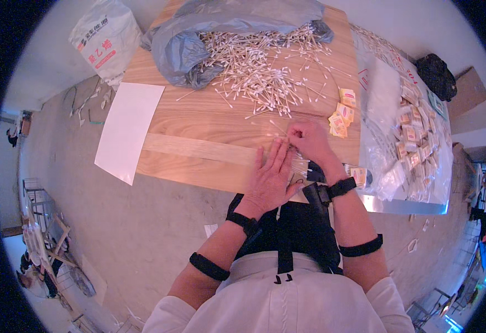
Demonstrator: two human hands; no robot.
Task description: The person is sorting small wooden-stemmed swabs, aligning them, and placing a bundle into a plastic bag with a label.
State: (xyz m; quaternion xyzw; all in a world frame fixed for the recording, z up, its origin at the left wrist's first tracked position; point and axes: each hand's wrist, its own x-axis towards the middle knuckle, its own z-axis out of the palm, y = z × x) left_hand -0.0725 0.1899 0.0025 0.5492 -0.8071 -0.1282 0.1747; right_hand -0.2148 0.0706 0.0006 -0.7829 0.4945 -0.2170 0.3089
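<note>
Grey conc. flr point(148, 227), pale wall point(49, 64), lt wood tbl point(198, 119).

The tabletop point(209, 119) is presenting smooth wood with visible grain — a paler, equally smooth strip point(198, 149) is crossing it. The grey bag point(179, 53) is showing thin, wrinkled plastic with a soft sheen. The cotton swabs point(248, 64) are displaying matt white tips on pale, wood-like sticks. The white sheet point(130, 126) is appearing smooth and paper-like. The clear film point(382, 91) is reflecting light as glossy, creased plastic; the side table's edge point(409, 207) is gleaming like metal. The armbands point(209, 267) are resembling matt black cloth — the floor point(143, 233), matt concrete.
</note>
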